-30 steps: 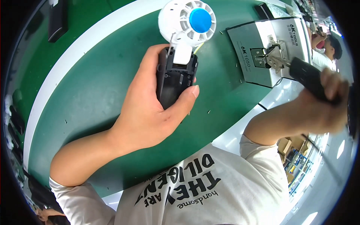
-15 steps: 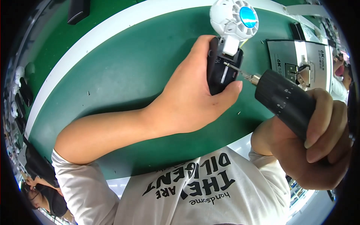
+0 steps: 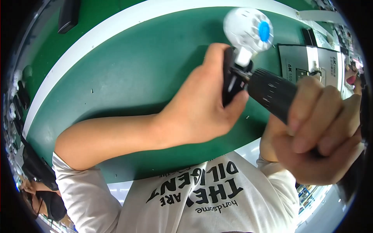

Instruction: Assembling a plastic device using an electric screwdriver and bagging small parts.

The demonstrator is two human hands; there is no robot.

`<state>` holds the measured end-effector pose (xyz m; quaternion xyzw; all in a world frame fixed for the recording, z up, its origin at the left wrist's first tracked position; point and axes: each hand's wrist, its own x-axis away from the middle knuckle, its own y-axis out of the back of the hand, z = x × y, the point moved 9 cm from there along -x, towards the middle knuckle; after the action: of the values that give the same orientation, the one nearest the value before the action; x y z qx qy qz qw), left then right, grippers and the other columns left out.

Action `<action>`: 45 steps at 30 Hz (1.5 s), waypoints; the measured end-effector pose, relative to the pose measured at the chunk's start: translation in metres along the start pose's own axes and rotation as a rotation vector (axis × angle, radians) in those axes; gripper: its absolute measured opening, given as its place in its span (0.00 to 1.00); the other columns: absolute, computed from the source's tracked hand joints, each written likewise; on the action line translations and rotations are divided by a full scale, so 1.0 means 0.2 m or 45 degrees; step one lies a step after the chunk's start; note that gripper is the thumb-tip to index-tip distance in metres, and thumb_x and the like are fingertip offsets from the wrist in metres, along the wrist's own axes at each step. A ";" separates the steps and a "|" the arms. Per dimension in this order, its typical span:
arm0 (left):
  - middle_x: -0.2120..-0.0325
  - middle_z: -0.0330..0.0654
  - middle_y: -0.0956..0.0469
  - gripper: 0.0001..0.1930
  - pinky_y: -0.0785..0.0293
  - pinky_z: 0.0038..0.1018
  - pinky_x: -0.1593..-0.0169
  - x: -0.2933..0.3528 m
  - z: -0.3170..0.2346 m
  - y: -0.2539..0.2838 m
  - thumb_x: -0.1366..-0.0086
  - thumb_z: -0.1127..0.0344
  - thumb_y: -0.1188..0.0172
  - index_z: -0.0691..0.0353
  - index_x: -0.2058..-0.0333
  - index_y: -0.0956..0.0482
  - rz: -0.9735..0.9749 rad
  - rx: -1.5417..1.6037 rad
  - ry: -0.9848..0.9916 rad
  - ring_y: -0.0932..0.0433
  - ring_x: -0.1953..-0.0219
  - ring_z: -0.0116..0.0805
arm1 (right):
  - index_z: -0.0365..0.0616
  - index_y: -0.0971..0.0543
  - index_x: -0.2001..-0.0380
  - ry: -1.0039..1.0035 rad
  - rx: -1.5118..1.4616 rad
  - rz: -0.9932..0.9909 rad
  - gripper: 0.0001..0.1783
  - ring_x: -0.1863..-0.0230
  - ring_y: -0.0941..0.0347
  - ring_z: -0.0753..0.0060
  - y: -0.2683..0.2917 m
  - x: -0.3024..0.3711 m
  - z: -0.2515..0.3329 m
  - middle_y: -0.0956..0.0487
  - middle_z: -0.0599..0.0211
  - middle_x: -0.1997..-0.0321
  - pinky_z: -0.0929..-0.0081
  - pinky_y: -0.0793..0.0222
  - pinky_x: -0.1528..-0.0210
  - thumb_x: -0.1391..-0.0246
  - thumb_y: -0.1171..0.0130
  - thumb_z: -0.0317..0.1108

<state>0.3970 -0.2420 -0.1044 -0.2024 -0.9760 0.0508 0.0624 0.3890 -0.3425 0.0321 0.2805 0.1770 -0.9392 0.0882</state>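
The left hand sits at the middle of the view, above the table, wrapped around the fan handle. The fan head stands at one o'clock from that hand, on top of the handle. The power screwdriver lies at three o'clock from the handle, its tip touching the handle's side. The right hand grips the screwdriver's rear, at four o'clock from the left hand. A flat plate lies on the table behind the screwdriver, at two o'clock. A dark box rests far off at eleven o'clock.
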 end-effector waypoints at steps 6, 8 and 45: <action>0.58 0.41 0.26 0.25 0.23 0.26 0.60 -0.02 0.04 0.03 0.34 0.79 0.40 0.65 0.42 0.40 -0.005 0.156 0.196 0.23 0.64 0.27 | 0.50 0.31 0.75 0.244 -0.150 -0.123 0.11 0.83 0.36 0.81 0.11 0.00 0.22 0.34 0.79 0.79 0.79 0.38 0.74 0.40 0.43 0.35; 0.59 0.41 0.27 0.23 0.24 0.25 0.65 -0.02 0.01 0.00 0.33 0.77 0.40 0.65 0.43 0.40 0.040 0.264 0.186 0.24 0.69 0.25 | 0.50 0.32 0.79 0.475 0.405 -0.438 0.13 0.80 0.38 0.81 0.34 -0.02 0.46 0.37 0.78 0.81 0.77 0.40 0.72 0.45 0.41 0.33; 0.67 0.55 0.25 0.27 0.25 0.41 0.58 -0.06 -0.06 0.09 0.42 0.73 0.35 0.71 0.49 0.40 -0.142 -0.068 -0.214 0.22 0.64 0.55 | 0.48 0.33 0.71 0.307 0.033 -0.173 0.07 0.85 0.46 0.81 0.07 0.04 0.13 0.40 0.76 0.78 0.79 0.44 0.72 0.40 0.48 0.32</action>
<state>0.4164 -0.2295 -0.0956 -0.1442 -0.9886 0.0382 -0.0224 0.3736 -0.3649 0.0448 0.3798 0.1928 -0.9048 -0.0011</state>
